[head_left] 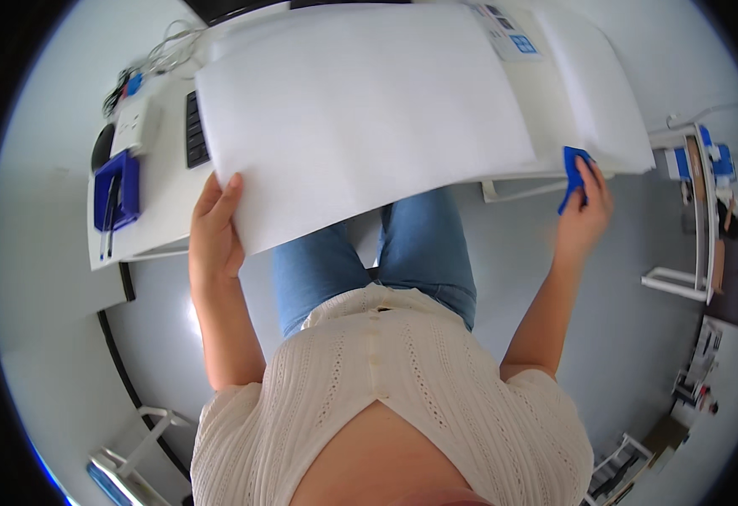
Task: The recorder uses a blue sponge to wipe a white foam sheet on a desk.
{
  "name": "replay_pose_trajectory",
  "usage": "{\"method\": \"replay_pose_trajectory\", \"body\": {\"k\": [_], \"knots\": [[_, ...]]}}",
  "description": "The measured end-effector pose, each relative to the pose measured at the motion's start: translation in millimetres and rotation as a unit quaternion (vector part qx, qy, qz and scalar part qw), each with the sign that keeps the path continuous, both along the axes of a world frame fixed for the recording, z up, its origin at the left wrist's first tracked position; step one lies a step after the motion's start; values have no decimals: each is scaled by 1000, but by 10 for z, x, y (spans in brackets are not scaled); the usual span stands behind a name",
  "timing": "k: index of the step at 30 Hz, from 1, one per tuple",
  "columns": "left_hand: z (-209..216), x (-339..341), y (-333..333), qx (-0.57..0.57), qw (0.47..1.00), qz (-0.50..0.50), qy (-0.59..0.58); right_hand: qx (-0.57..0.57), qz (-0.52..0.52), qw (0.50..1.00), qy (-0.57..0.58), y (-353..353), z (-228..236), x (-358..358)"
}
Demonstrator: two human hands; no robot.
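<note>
A large white sheet (360, 110), thin and slightly see-through, spreads across the white desk, and its near edge overhangs my lap. My left hand (217, 211) grips its near left corner, thumb on top and fingers beneath. On the right, my right hand (586, 202) is closed around a flat, angular blue object (574, 173) whose exact kind I cannot make out. That hand is by the near edge of more white sheet material (601, 93), which looks rolled or curved over at the desk's right side.
A blue tray (118, 190) with pens, a white power strip (135, 126), a black mouse (103, 148) and tangled cables (171, 52) lie at the left. The sheet partly covers a black keyboard (195, 131). A printed card (508, 34) lies at the back; a white rack (702, 219) stands right.
</note>
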State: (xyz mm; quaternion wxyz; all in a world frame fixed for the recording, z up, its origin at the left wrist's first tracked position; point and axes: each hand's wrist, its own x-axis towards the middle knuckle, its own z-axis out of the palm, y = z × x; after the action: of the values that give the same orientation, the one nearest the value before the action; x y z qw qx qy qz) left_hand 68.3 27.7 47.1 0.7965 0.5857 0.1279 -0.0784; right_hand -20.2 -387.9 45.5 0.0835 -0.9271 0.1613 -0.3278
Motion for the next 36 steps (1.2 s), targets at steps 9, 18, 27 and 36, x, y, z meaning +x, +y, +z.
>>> {"method": "replay_pose_trajectory", "body": {"k": [9, 18, 27, 36], "knots": [[77, -49, 175, -187, 962, -195, -38, -18, 590, 807, -14, 1702, 481, 720], [38, 5, 156, -203, 955, -214, -15, -188, 483, 850, 93, 1675, 461, 1684], [-100, -49, 234, -122, 974, -190, 31, -165, 711, 682, 42, 2407, 484, 1450], [55, -23, 128, -105, 976, -190, 23, -188, 576, 795, 18, 2863, 260, 2333]]}}
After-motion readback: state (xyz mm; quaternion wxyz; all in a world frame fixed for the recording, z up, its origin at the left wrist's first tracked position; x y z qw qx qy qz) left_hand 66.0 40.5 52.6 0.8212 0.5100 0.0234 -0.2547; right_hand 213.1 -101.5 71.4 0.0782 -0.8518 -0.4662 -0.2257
